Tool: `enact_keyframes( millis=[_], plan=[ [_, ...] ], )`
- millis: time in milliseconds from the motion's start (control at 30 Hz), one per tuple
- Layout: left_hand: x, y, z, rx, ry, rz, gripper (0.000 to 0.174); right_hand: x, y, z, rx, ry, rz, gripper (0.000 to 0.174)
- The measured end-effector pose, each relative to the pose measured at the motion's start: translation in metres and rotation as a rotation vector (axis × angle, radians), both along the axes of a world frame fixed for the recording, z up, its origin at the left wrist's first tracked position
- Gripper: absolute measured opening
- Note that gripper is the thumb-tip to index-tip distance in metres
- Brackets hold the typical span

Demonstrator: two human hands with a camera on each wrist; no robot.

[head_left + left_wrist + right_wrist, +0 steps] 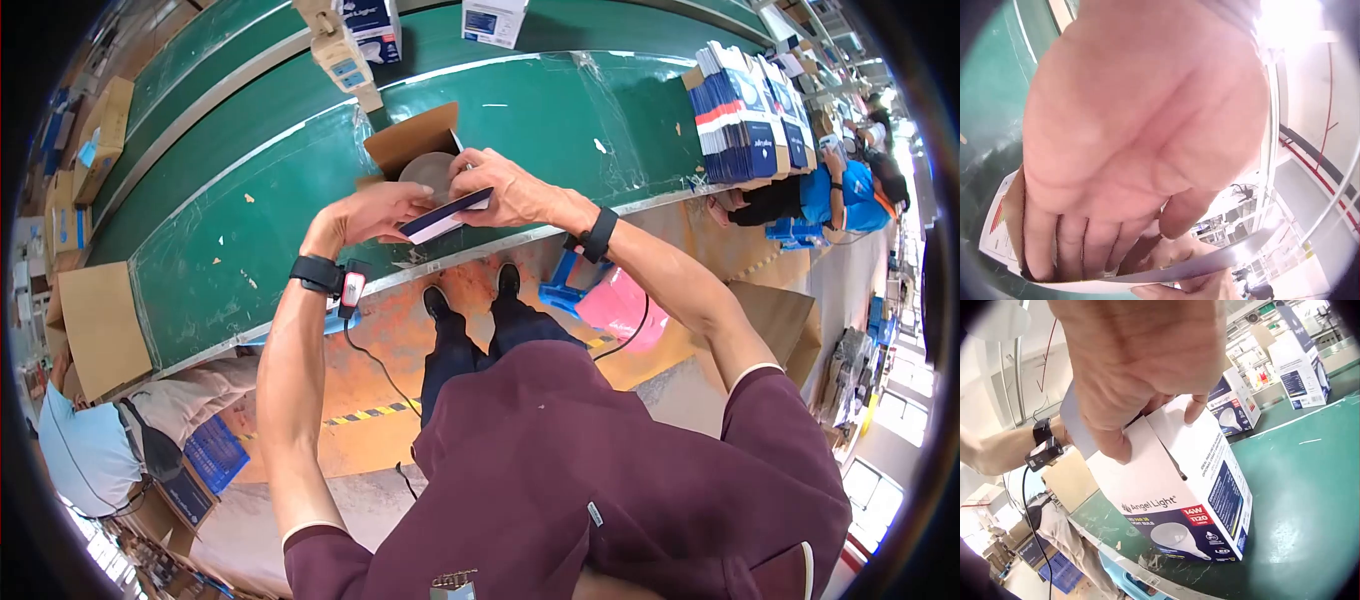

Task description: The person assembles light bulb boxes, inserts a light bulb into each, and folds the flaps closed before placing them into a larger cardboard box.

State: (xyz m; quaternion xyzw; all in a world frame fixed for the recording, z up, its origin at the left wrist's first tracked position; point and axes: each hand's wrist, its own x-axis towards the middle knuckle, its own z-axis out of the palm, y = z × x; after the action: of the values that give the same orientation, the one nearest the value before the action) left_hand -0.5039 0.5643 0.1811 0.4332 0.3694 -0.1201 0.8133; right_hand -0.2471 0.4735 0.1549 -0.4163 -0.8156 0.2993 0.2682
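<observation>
A white and dark-blue light bulb box (415, 138) (1147, 481) stands upright on the green surface, its top flaps raised. Inside its opening a round greyish disc (425, 174) shows in the head view. The left hand (375, 212) (1141, 125) is at the opening, its fairly straight fingers reaching in behind a flap; their tips are hidden. With thumb and fingers, the right hand (510, 190) (1141, 362) grips the box's top edges and flap at the opposite side.
Beyond the box stand a beige fixture (340, 58) and more bulb boxes (495, 20) (1297, 369). Stacked flat cartons (735, 120) lie at the right. An open brown carton (103, 330) is at the left end. Other people sit at both sides. Cables hang from the wrist cameras.
</observation>
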Motion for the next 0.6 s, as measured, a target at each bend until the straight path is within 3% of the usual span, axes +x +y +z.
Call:
enact_keyframes(
  millis=[133, 233, 400, 467, 600],
  plan=[
    [0.011, 0.003, -0.021, 0.231, -0.053, -0.166, 0.037, 0.002, 0.005, -0.006, 0.217, -0.009, 0.116, 0.017],
    [0.018, 0.006, -0.014, 0.376, 0.013, -0.275, 0.033, 0.004, 0.008, 0.000, 0.184, -0.076, 0.194, 0.014],
    [0.025, 0.001, -0.022, 0.457, 0.002, -0.243, 0.028, 0.004, 0.016, 0.009, 0.080, -0.228, 0.304, 0.018],
    [0.028, -0.001, -0.004, 0.485, 0.031, -0.242, 0.023, 0.005, 0.013, 0.004, 0.005, -0.166, 0.201, 0.022],
    [0.022, -0.002, 0.027, 0.329, -0.040, -0.157, 0.031, 0.003, 0.008, 0.004, -0.173, -0.122, 0.122, 0.028]
  ],
)
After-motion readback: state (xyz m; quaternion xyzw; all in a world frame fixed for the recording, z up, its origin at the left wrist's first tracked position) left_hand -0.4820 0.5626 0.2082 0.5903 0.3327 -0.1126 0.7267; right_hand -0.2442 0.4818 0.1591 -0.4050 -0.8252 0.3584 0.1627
